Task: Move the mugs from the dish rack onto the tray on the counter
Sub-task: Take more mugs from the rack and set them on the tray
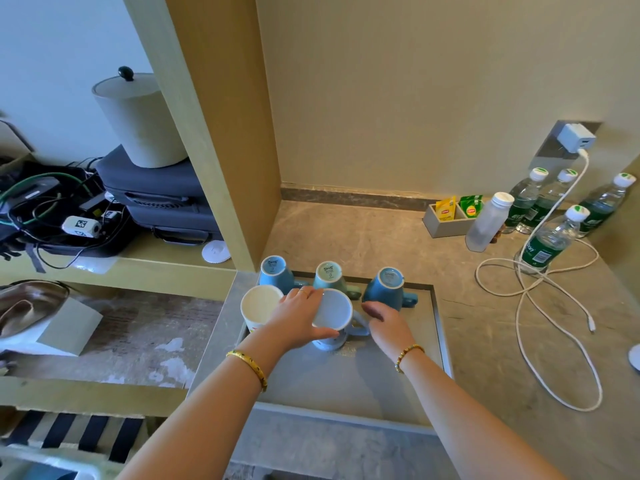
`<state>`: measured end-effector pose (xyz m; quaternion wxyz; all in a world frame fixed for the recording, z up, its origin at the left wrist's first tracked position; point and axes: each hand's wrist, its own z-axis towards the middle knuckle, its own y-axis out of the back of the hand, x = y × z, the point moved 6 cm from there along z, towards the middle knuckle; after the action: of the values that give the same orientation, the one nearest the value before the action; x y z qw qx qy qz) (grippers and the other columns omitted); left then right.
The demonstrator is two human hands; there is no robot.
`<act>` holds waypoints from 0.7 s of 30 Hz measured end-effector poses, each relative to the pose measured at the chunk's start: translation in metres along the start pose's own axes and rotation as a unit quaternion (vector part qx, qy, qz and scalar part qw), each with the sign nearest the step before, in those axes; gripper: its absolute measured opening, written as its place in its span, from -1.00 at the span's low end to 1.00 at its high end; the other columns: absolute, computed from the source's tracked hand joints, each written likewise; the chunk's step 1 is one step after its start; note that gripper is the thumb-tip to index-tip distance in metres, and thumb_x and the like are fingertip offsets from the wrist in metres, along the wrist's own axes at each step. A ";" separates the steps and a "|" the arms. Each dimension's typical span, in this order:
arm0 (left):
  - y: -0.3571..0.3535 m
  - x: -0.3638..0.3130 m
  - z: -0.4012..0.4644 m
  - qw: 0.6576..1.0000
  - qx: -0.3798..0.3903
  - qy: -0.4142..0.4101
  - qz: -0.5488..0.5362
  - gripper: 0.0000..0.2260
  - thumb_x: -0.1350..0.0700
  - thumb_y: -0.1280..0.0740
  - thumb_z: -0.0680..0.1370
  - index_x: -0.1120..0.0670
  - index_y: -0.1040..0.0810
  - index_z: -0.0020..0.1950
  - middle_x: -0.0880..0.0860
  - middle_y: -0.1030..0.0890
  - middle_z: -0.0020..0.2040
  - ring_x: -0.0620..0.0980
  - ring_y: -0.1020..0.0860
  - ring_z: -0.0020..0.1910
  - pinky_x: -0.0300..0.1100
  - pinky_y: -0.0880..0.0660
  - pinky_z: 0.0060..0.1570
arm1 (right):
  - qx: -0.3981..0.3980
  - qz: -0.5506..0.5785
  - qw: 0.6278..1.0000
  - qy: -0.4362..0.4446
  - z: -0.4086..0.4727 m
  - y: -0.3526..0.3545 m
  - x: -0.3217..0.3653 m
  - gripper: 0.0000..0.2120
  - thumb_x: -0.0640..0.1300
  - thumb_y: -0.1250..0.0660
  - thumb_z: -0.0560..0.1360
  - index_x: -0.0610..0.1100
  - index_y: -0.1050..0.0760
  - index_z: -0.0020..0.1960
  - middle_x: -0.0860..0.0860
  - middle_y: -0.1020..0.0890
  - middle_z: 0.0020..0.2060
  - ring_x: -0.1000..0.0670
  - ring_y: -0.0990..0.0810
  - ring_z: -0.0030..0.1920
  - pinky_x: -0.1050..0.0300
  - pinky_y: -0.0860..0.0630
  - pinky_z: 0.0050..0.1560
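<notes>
A grey tray (pixel 398 393) lies on the stone counter. Three mugs stand upside down along its far edge: a blue mug (pixel 273 273), a teal mug (pixel 329 275) and a darker blue mug (pixel 386 287). A cream mug (pixel 258 306) stands at the tray's left. My left hand (pixel 299 317) grips the rim of a light blue mug (pixel 332 311), which is upside down and tilted just above the tray. My right hand (pixel 386 322) hovers beside that mug's handle with relaxed fingers and holds nothing. The dish rack is not in view.
Several water bottles (pixel 547 244), a clear bottle (pixel 486 221) and a tea-bag box (pixel 450 216) stand at the back right. A white charger cable (pixel 540 306) loops across the counter. A wooden partition (pixel 235 133) rises left of the tray, with bags and cables beyond it.
</notes>
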<state>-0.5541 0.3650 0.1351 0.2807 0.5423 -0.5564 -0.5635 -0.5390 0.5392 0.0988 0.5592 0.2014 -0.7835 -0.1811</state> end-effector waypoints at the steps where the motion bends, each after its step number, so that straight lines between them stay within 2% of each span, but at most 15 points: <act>1: 0.002 0.003 -0.003 1.000 -0.014 0.009 -0.021 -0.29 -0.26 -0.30 0.44 0.06 -0.18 0.46 0.06 -0.30 0.43 0.07 -0.28 0.38 -0.05 -0.26 0.33 | -0.038 0.003 0.999 0.014 0.000 0.006 0.004 -0.66 -0.33 -0.12 0.52 -0.15 -0.49 0.23 -0.07 -0.57 0.19 -0.05 -0.49 0.23 0.16 -0.39 0.18; 4: 0.013 0.016 -0.014 0.991 -0.078 0.048 -0.101 -0.48 -0.16 -0.24 0.53 0.03 -0.28 0.42 0.04 -0.35 0.39 0.04 -0.33 0.34 -0.09 -0.30 0.28 | -0.110 -0.002 0.992 0.060 0.000 0.013 0.028 -0.72 -0.33 -0.13 0.50 -0.15 -0.53 0.10 -0.06 -0.61 0.06 -0.05 -0.55 0.12 0.20 -0.42 0.09; 7: 0.028 0.032 -0.028 0.978 -0.134 0.077 -0.138 -0.62 -0.04 -0.20 0.58 0.02 -0.35 0.38 0.03 -0.40 0.35 0.05 -0.37 0.31 -0.11 -0.32 0.24 | -0.113 -0.025 0.985 0.128 -0.002 -0.004 0.067 -0.70 -0.38 -0.13 0.47 -0.20 -0.52 0.11 -0.10 -0.58 0.07 -0.06 -0.53 0.13 0.21 -0.40 0.12; 9: 0.038 0.047 -0.039 0.970 -0.169 0.092 -0.151 -0.64 0.03 -0.20 0.58 0.05 -0.38 0.37 0.06 -0.42 0.35 0.08 -0.39 0.29 -0.10 -0.31 0.25 | -0.101 -0.048 0.977 0.182 -0.008 -0.025 0.093 -0.68 -0.39 -0.13 0.45 -0.22 -0.51 0.12 -0.13 -0.56 0.10 -0.09 -0.49 0.17 0.13 -0.40 0.21; 11: 0.046 0.067 -0.055 0.958 -0.196 0.118 -0.170 -0.67 0.07 -0.19 0.58 0.08 -0.40 0.35 0.09 -0.44 0.32 0.10 -0.41 0.26 -0.09 -0.35 0.21 | -0.087 -0.078 0.966 0.229 -0.016 -0.052 0.116 -0.67 -0.39 -0.14 0.43 -0.22 -0.52 0.12 -0.13 -0.54 0.10 -0.09 -0.47 0.17 0.13 -0.38 0.21; 15: 0.048 0.122 -0.105 0.939 -0.224 0.182 -0.190 -0.70 0.09 -0.18 0.58 0.08 -0.45 0.30 0.09 -0.48 0.25 0.09 -0.46 0.21 -0.06 -0.45 0.13 | -0.026 -0.111 0.950 0.290 -0.035 -0.121 0.151 -0.68 -0.41 -0.17 0.41 -0.24 -0.52 0.10 -0.17 -0.53 0.07 -0.14 -0.46 0.15 0.12 -0.33 0.18; 18: 0.039 0.172 -0.159 0.924 -0.233 0.229 -0.196 -0.73 0.10 -0.16 0.59 0.07 -0.48 0.26 0.08 -0.50 0.21 0.09 -0.48 0.17 -0.10 -0.44 0.07 | 0.036 -0.138 0.934 0.327 -0.055 -0.187 0.169 -0.66 -0.43 -0.16 0.40 -0.26 -0.52 0.12 -0.20 -0.54 0.04 -0.17 -0.47 0.13 0.12 -0.32 0.17; 21: 0.029 0.229 -0.222 0.895 -0.237 0.303 -0.225 -0.73 0.09 -0.14 0.60 0.05 -0.47 0.27 0.05 -0.50 0.20 0.05 -0.52 0.10 -0.14 -0.43 0.02 | 0.118 -0.161 0.920 0.338 -0.083 -0.265 0.179 -0.65 -0.40 -0.14 0.45 -0.22 -0.49 0.17 -0.16 -0.51 0.10 -0.12 -0.44 0.19 0.17 -0.32 0.19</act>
<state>-0.4156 0.0766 0.1397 0.4217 0.7147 -0.1574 -0.5354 -0.4827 0.2150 0.1336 0.7260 0.4388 -0.5206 -0.0966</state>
